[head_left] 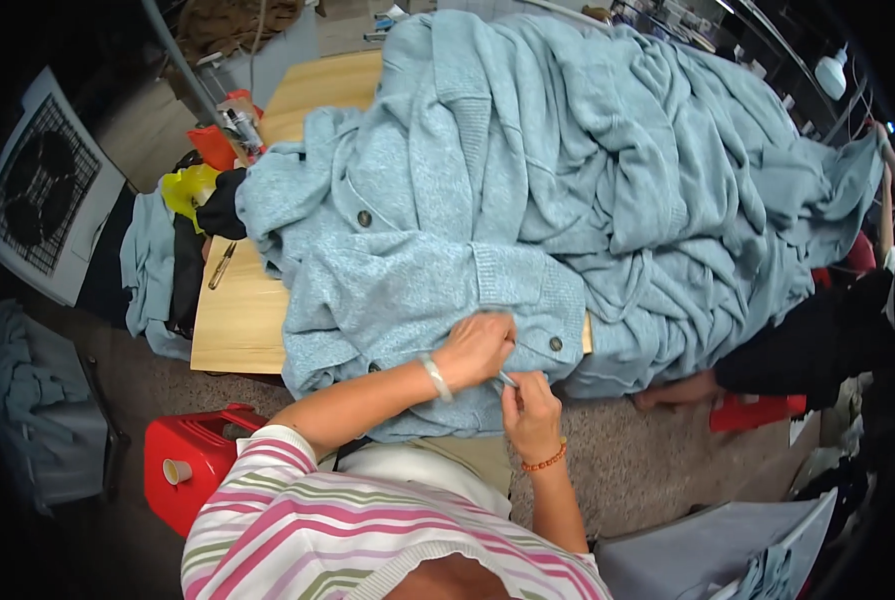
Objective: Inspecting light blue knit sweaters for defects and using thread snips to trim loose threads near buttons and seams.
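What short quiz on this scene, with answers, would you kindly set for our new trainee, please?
1. Multiple choice: which wrist wears the orange beaded bracelet? A) the left; B) the right.
2. True or false: the buttons on the light blue knitwear are bright white.
3. Open question: what lies on the near left part of the bare wooden tabletop?

Key
1. B; it is on the wrist of the right hand.
2. False; the button near the hands, for one, is dark.
3. A slim dark tool; its exact kind is hard to tell.
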Motion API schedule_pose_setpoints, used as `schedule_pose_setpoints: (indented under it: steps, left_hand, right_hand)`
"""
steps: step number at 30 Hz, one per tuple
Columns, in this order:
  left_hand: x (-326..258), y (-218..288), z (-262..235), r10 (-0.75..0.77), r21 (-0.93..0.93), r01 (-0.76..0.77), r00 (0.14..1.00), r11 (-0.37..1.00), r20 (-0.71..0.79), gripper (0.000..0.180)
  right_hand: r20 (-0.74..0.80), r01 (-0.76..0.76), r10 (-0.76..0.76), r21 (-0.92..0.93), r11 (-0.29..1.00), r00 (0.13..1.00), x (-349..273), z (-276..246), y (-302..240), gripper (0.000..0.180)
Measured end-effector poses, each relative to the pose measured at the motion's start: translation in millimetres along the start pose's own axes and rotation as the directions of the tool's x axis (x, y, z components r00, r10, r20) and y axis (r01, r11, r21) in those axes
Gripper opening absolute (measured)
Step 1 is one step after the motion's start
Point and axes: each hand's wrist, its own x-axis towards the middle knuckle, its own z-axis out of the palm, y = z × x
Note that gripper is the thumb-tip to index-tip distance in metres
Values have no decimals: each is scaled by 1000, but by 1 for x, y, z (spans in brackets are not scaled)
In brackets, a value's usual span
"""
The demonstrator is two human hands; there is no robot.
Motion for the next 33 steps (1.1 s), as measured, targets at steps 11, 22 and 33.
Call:
schedule_pose_setpoints:
  steps: [11,22,33]
  left_hand:
    - [-20,-17,-1,-164,-503,259,960,825,225,15]
    - [-38,-17,-28,194,-188,-149,950,971,246,19]
    - [-39,-23,-29,148,-47,-145,988,988,45,8]
  right_hand:
    - [-76,80,-88,-96,992,993,7,8,-4,35]
    - [162,-21,1,119,993,987,4,-3,6,29]
    - [147,85,-80,-26,996,986,14,17,1,33]
